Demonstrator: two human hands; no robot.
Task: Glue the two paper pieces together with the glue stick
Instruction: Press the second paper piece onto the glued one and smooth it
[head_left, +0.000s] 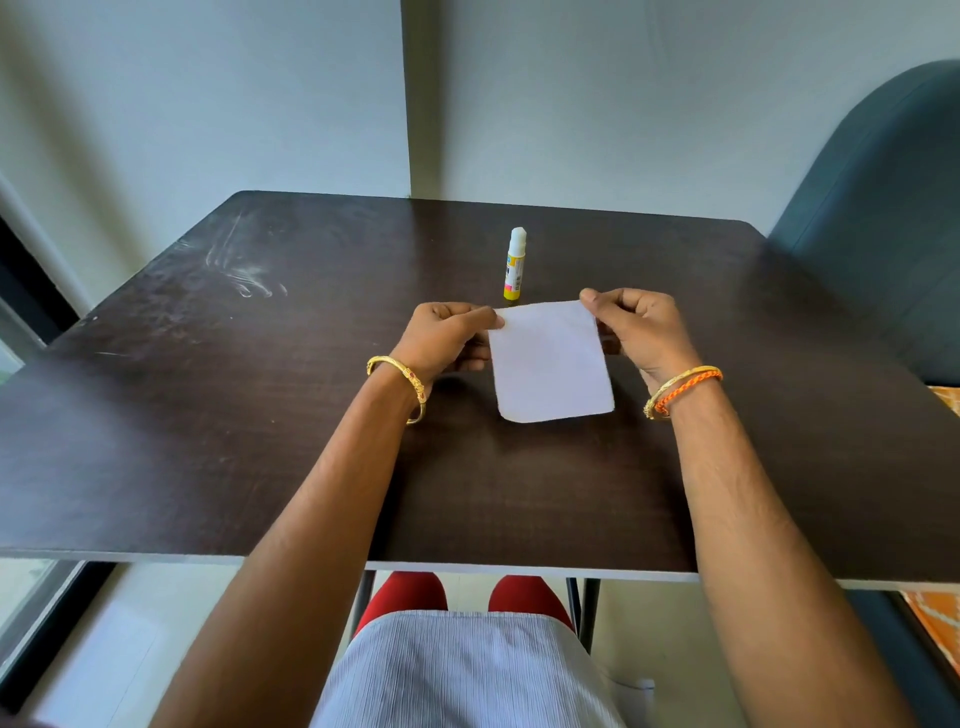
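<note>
A white paper (551, 364) is held above the middle of a dark wood-grain table (208, 415), pinched at its two far corners. The left hand (448, 338) is closed on the far left corner, with the thumb laid over the top edge and the fingers curled behind the sheet. The right hand (638, 327) is closed on the far right corner in the same manner, thumb on the near face and fingers folded behind. The sheet is seen as a single rectangle with rounded near corners; whether it is one piece or two pieces laid together cannot be told, since only one face is shown. Its near edge appears to be close to the table surface, though contact cannot be confirmed. The glue stick (514, 265) is stood upright on the table just beyond the far edge of the paper, between the two hands and slightly to the left of centre; a yellow body with a printed label and a white top are visible, and it is touched by neither hand. A gold bangle (402, 387) is worn on the left wrist, and a gold bangle with an orange braided band (685, 389) is worn on the right wrist. Pale smudges (244, 270) are seen on the far left part of the table.
</note>
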